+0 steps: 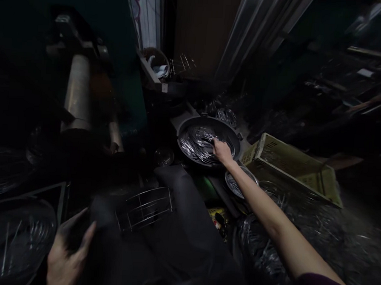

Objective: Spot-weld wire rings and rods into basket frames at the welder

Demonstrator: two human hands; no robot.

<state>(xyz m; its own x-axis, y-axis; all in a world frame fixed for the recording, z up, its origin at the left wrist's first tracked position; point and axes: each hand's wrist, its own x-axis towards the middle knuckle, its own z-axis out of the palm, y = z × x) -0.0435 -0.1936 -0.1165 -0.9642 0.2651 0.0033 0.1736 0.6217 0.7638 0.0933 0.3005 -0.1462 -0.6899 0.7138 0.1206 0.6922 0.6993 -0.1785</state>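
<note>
My right hand (221,150) reaches forward into a dark round pan (185,126) full of shiny bent metal wire pieces (195,143); its fingers curl down onto the wires. My left hand (67,255) is low at the bottom left, thumb and fingers around a dark object I cannot make out. Just right of it a wire rack (144,208) rests on my dark-clothed lap.
A yellow-green plastic crate (296,167) lies tilted right of the pan. A small metal dish (236,185) sits under my forearm. A machine with a metal cylinder (77,90) stands at left. Heaps of wire parts (13,235) lie at both lower sides.
</note>
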